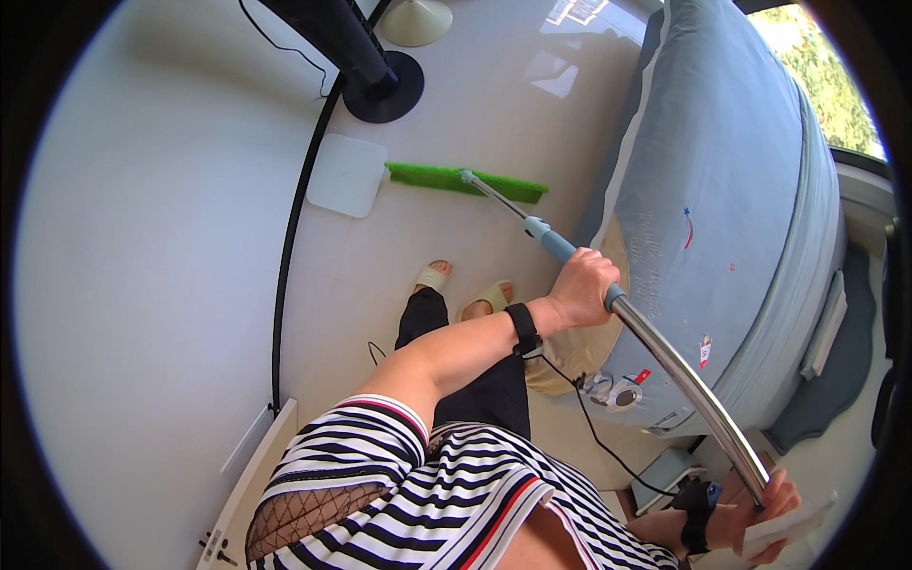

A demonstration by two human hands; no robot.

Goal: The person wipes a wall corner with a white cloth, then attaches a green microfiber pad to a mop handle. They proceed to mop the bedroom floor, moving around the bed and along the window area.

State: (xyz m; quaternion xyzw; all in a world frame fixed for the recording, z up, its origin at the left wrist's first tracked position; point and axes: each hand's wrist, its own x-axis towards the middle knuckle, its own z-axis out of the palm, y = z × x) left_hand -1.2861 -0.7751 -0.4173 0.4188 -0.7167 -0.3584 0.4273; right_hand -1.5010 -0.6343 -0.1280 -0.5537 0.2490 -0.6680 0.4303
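Note:
My left hand (586, 286) is wrapped around the blue-grey grip of a flat mop, at the middle of its metal pole (687, 370). At the lower right, my right hand (769, 509) holds the upper end of the same pole. A thin white piece (791, 526), perhaps tissue or cloth, is also in the right hand. The mop's green pad (499, 185) lies on the pale floor (463, 235) ahead of my feet. Its left end is close beside a white square board, likely a bathroom scale (347, 176); whether they touch I cannot tell.
A black tower fan (385, 89) stands by the left wall, near a cream cone-shaped base (417, 23). Along the right runs a bed with a light-blue sheet (719, 178). A black cable (595, 424) hangs near the bed's corner. A door edge (246, 484) is at lower left.

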